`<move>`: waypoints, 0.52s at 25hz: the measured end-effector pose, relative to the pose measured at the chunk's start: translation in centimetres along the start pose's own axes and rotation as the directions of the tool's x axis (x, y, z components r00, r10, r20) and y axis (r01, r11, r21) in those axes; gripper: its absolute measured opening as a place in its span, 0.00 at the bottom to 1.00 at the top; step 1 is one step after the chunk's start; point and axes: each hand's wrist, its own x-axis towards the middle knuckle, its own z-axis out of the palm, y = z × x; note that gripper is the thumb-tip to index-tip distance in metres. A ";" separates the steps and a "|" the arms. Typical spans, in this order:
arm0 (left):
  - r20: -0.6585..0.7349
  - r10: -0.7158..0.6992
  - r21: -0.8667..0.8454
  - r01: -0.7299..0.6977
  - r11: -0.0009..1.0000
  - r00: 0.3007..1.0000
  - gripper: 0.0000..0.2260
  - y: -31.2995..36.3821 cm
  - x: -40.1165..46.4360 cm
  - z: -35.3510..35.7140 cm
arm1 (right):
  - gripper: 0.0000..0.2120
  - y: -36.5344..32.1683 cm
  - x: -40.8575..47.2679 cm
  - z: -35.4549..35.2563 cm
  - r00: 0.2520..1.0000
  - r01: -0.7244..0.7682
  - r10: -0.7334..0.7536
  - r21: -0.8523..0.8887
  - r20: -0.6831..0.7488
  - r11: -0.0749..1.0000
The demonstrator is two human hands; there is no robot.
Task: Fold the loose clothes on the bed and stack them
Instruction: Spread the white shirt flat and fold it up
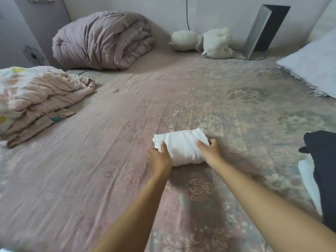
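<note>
A white garment, folded into a small thick bundle, lies on the pink patterned bed sheet in the middle of the head view. My left hand grips its near left end, thumb on top. My right hand grips its right end, thumb on top and fingers round the side. A dark garment lies loose at the right edge, over a white cloth.
A folded pink quilt lies at the left. A rolled mauve duvet sits at the back, by the wall. Two cream cushions, a leaning grey panel and a pillow fill the back right.
</note>
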 end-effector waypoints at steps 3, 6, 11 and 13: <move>-0.090 0.065 -0.005 -0.066 0.998 0.994 0.14 0.0 -1.5 0.2 | 0.15 -0.1 -0.5 0.4 0.991 0.020 -0.033 -0.100 -0.130 0.995; -0.140 0.070 -0.066 -0.080 0.995 0.988 0.10 -0.7 -1.7 -0.9 | 0.17 1.7 -1.4 -1.5 0.970 -0.053 -0.015 -0.273 -0.244 0.961; 0.005 0.099 0.129 -0.099 0.987 0.995 0.08 -1.9 -1.9 -2.6 | 0.22 2.2 -2.3 -3.3 0.995 -0.061 0.002 -0.615 -0.096 0.787; 0.030 0.103 0.212 -0.108 0.971 0.994 0.09 -0.5 -1.3 -2.9 | 0.20 0.4 -2.3 -3.7 0.992 -0.018 -0.062 -0.597 -0.112 0.802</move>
